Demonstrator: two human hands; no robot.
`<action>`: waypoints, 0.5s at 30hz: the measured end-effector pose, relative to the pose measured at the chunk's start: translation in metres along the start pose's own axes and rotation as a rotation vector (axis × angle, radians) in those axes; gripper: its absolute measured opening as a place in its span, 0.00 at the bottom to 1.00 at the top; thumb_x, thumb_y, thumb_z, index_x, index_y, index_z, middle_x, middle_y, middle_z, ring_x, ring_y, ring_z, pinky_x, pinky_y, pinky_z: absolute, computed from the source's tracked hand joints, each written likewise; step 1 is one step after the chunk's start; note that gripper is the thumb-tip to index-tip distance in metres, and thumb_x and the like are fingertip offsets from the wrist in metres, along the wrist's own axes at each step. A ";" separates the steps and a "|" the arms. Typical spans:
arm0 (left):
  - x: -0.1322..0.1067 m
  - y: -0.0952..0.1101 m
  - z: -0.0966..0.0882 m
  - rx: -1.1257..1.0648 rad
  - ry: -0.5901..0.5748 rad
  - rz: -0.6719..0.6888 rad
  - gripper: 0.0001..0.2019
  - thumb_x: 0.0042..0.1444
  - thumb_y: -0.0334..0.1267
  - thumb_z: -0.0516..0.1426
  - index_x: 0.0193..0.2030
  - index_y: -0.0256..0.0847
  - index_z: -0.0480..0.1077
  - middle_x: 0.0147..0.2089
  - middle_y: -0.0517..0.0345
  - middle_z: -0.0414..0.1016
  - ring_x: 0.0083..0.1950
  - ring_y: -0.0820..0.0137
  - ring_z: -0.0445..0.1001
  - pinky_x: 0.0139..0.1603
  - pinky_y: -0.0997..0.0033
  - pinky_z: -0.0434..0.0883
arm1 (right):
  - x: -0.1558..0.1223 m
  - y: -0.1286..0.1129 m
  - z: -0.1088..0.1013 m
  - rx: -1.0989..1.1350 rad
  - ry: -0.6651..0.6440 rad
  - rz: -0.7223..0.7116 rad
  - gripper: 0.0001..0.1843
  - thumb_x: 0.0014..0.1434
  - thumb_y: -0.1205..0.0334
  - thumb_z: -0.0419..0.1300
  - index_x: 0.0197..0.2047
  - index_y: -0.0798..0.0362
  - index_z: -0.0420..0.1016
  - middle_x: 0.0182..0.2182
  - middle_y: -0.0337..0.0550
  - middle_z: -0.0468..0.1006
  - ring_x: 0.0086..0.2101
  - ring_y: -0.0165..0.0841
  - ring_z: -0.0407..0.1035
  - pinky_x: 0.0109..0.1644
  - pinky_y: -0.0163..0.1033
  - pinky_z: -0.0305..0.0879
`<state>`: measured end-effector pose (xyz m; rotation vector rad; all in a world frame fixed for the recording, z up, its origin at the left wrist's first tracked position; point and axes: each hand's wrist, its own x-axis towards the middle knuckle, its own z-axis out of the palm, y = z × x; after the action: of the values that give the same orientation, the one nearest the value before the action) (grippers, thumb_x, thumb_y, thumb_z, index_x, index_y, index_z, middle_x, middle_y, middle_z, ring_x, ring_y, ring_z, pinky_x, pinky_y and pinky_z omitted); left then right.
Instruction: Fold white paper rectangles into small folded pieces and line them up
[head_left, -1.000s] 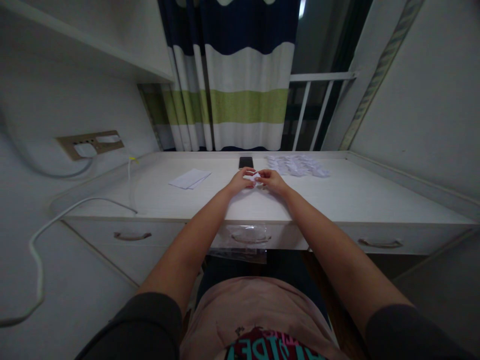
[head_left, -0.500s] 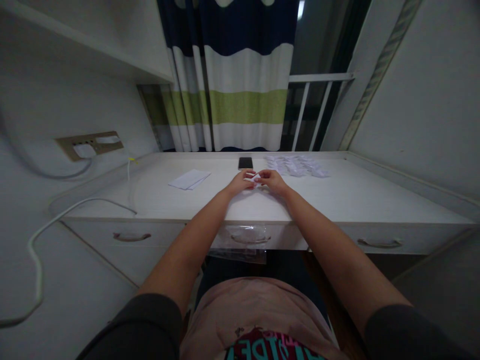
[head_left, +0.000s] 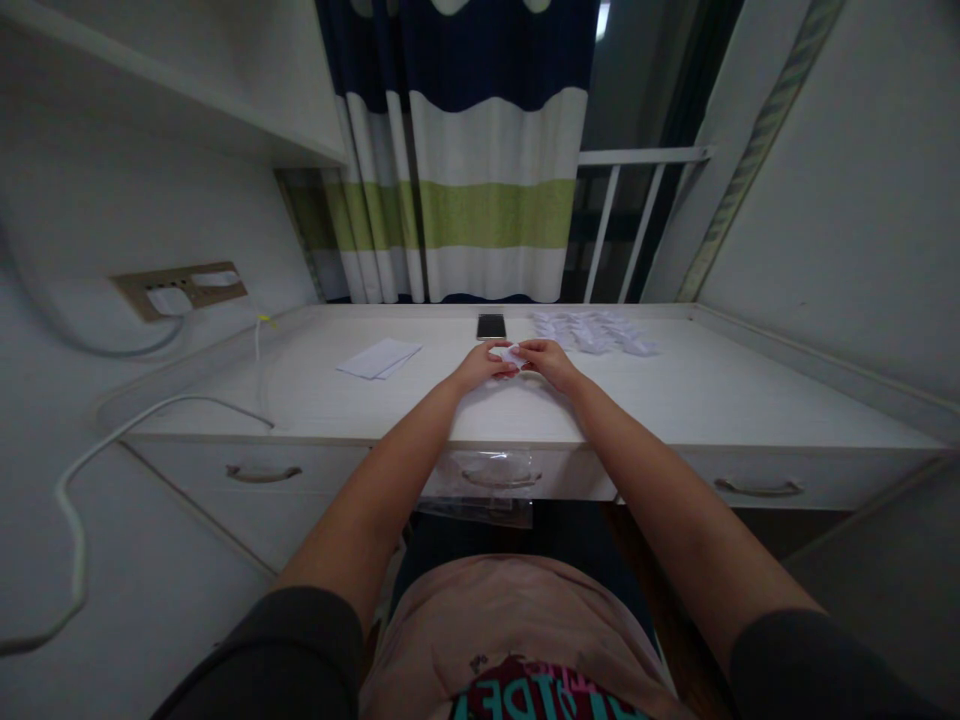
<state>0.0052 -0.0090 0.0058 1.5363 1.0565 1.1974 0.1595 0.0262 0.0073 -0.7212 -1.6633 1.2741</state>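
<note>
Between my two hands, just above the white desk point(head_left: 630, 400), is a small folded piece of white paper point(head_left: 513, 356). My left hand point(head_left: 482, 367) grips its left side, fingers curled around it. On the other side my right hand point(head_left: 550, 362) pinches the paper between thumb and fingers. Its exact folds are too small to make out, and the fingers cover part of it. Beyond my right hand lie several small folded white paper pieces point(head_left: 592, 330), grouped in rows. Flat white paper sheets point(head_left: 379, 358) lie left of my left hand.
A dark phone point(head_left: 491, 326) lies just behind my hands. Clear plastic point(head_left: 487, 480) hangs over the desk's front edge at the middle drawer. A white cable point(head_left: 172, 403) runs onto the desk at left, below a wall socket point(head_left: 180, 291). Behind hangs a striped curtain point(head_left: 487, 210).
My fingers have shifted slightly on the small paper, and the paper has turned a little between them. Both arms stay nearly in place.
</note>
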 end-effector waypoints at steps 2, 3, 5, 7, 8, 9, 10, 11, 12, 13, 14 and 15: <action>-0.001 0.001 0.000 -0.001 -0.003 -0.006 0.27 0.44 0.27 0.63 0.52 0.35 0.62 0.22 0.62 0.74 0.25 0.74 0.73 0.37 0.70 0.69 | 0.000 0.000 -0.001 -0.003 -0.005 0.009 0.19 0.34 0.49 0.69 0.26 0.55 0.75 0.21 0.38 0.74 0.23 0.27 0.67 0.29 0.33 0.65; -0.001 0.001 0.000 0.000 -0.009 -0.010 0.27 0.44 0.27 0.63 0.53 0.35 0.61 0.22 0.62 0.74 0.25 0.74 0.73 0.38 0.70 0.69 | 0.001 0.000 -0.001 -0.006 -0.004 0.011 0.19 0.34 0.49 0.69 0.26 0.55 0.75 0.21 0.38 0.74 0.23 0.26 0.66 0.29 0.33 0.65; -0.002 0.002 0.001 -0.002 -0.022 -0.017 0.27 0.44 0.27 0.63 0.53 0.35 0.61 0.22 0.61 0.75 0.26 0.73 0.74 0.39 0.69 0.69 | 0.001 0.001 -0.002 -0.010 0.000 0.014 0.19 0.34 0.49 0.70 0.25 0.55 0.75 0.20 0.37 0.73 0.22 0.26 0.65 0.28 0.32 0.65; -0.002 0.003 0.001 -0.011 -0.033 -0.021 0.27 0.45 0.28 0.63 0.53 0.35 0.61 0.24 0.60 0.76 0.27 0.73 0.75 0.40 0.69 0.70 | 0.002 0.001 -0.003 0.000 0.000 0.012 0.19 0.35 0.50 0.70 0.25 0.55 0.74 0.19 0.36 0.72 0.22 0.25 0.65 0.28 0.32 0.64; -0.002 0.003 0.001 -0.019 -0.038 -0.023 0.27 0.45 0.29 0.63 0.53 0.34 0.61 0.24 0.59 0.76 0.27 0.73 0.75 0.39 0.69 0.70 | 0.002 0.001 -0.003 0.012 -0.001 0.012 0.18 0.34 0.50 0.70 0.24 0.55 0.74 0.19 0.36 0.72 0.22 0.25 0.65 0.29 0.32 0.65; -0.002 0.003 0.001 -0.029 -0.044 -0.024 0.27 0.45 0.29 0.63 0.53 0.34 0.61 0.24 0.59 0.76 0.27 0.72 0.75 0.39 0.70 0.70 | 0.001 0.001 -0.003 0.027 -0.001 0.013 0.18 0.34 0.51 0.70 0.24 0.55 0.74 0.19 0.36 0.72 0.22 0.25 0.65 0.29 0.32 0.65; -0.002 0.003 0.001 -0.042 -0.050 -0.025 0.27 0.45 0.29 0.63 0.53 0.34 0.61 0.25 0.58 0.76 0.28 0.72 0.75 0.39 0.70 0.70 | 0.001 0.000 -0.002 0.043 -0.003 0.015 0.18 0.33 0.51 0.70 0.23 0.56 0.73 0.19 0.36 0.72 0.22 0.25 0.65 0.30 0.32 0.65; -0.002 0.002 0.001 -0.057 -0.058 -0.025 0.26 0.45 0.30 0.63 0.52 0.34 0.61 0.25 0.57 0.77 0.28 0.72 0.75 0.38 0.70 0.70 | 0.000 0.000 -0.002 0.057 -0.007 0.018 0.19 0.33 0.51 0.71 0.23 0.56 0.73 0.19 0.36 0.72 0.22 0.25 0.66 0.30 0.33 0.65; -0.002 0.002 0.000 -0.072 -0.067 -0.025 0.26 0.45 0.30 0.63 0.52 0.34 0.62 0.26 0.57 0.77 0.28 0.72 0.76 0.38 0.71 0.70 | 0.000 -0.001 -0.002 0.070 -0.013 0.021 0.19 0.33 0.51 0.71 0.22 0.56 0.73 0.19 0.36 0.72 0.23 0.26 0.66 0.31 0.33 0.66; -0.001 0.001 0.000 -0.089 -0.079 -0.024 0.26 0.44 0.30 0.63 0.51 0.34 0.62 0.26 0.56 0.77 0.29 0.72 0.76 0.38 0.71 0.71 | -0.001 -0.002 -0.001 0.082 -0.021 0.024 0.19 0.32 0.51 0.71 0.22 0.55 0.73 0.19 0.37 0.73 0.23 0.26 0.67 0.32 0.34 0.66; -0.001 0.000 0.000 -0.105 -0.092 -0.024 0.26 0.44 0.30 0.64 0.51 0.34 0.63 0.27 0.56 0.77 0.29 0.72 0.76 0.38 0.71 0.71 | -0.001 -0.003 -0.001 0.092 -0.031 0.025 0.19 0.32 0.51 0.71 0.22 0.55 0.73 0.20 0.37 0.73 0.24 0.27 0.67 0.32 0.34 0.67; -0.001 -0.001 -0.001 -0.120 -0.108 -0.025 0.25 0.44 0.31 0.64 0.50 0.34 0.63 0.28 0.55 0.78 0.30 0.72 0.76 0.38 0.71 0.71 | -0.002 -0.004 0.000 0.102 -0.040 0.026 0.19 0.33 0.51 0.71 0.22 0.55 0.73 0.20 0.37 0.73 0.24 0.27 0.68 0.33 0.35 0.67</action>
<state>0.0042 -0.0092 0.0051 1.4737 0.9144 1.1277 0.1611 0.0235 0.0103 -0.6617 -1.6127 1.3898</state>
